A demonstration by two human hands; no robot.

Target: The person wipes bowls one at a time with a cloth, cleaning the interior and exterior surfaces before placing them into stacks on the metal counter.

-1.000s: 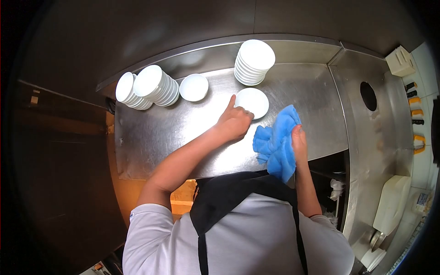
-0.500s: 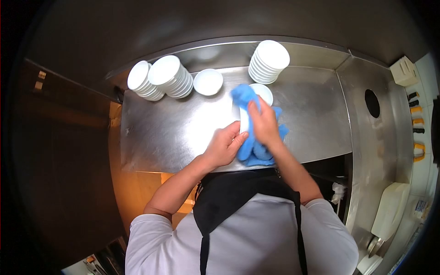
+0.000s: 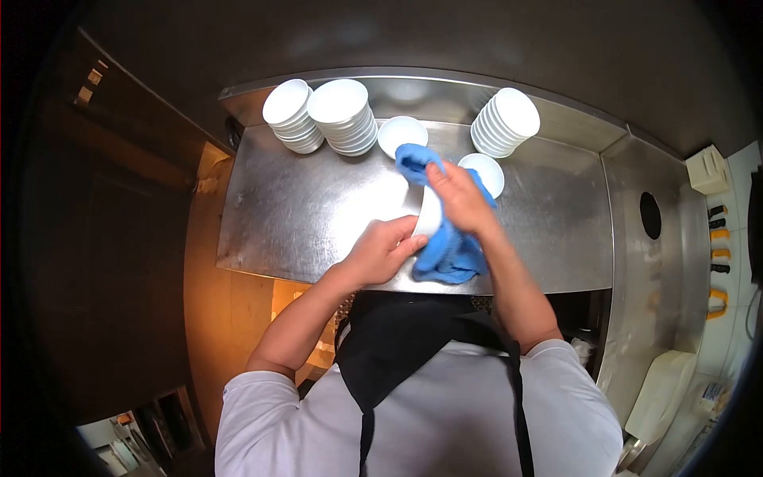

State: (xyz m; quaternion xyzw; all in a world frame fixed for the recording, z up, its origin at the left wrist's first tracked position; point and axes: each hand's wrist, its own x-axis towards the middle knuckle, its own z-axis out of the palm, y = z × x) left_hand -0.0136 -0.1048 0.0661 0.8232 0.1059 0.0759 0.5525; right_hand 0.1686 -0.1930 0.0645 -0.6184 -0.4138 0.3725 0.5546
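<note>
A white bowl (image 3: pixel 428 215), tilted on its side, is pinched at its lower rim by my left hand (image 3: pixel 386 248), fingers closed. My right hand (image 3: pixel 462 198) is closed on a blue cloth (image 3: pixel 451 256) and presses it against the bowl. The cloth covers much of the bowl and hangs down toward the counter's front edge. One loose white bowl (image 3: pixel 403 137) sits just beyond the cloth. Another white bowl (image 3: pixel 485 175) stands to the right, partly behind the cloth and my right hand.
Two stacks of white bowls, the outer stack (image 3: pixel 290 115) and the inner stack (image 3: pixel 342 115), stand at the back left of the steel counter (image 3: pixel 294 211). A third stack (image 3: pixel 506 123) is at the back right. Yellow- and black-handled tools (image 3: pixel 718 234) line the right wall.
The head view has shifted, so the bowls and counter appear further right. My right hand has rubbed the cloth over the bowl slightly; my left hand keeps its grip.
</note>
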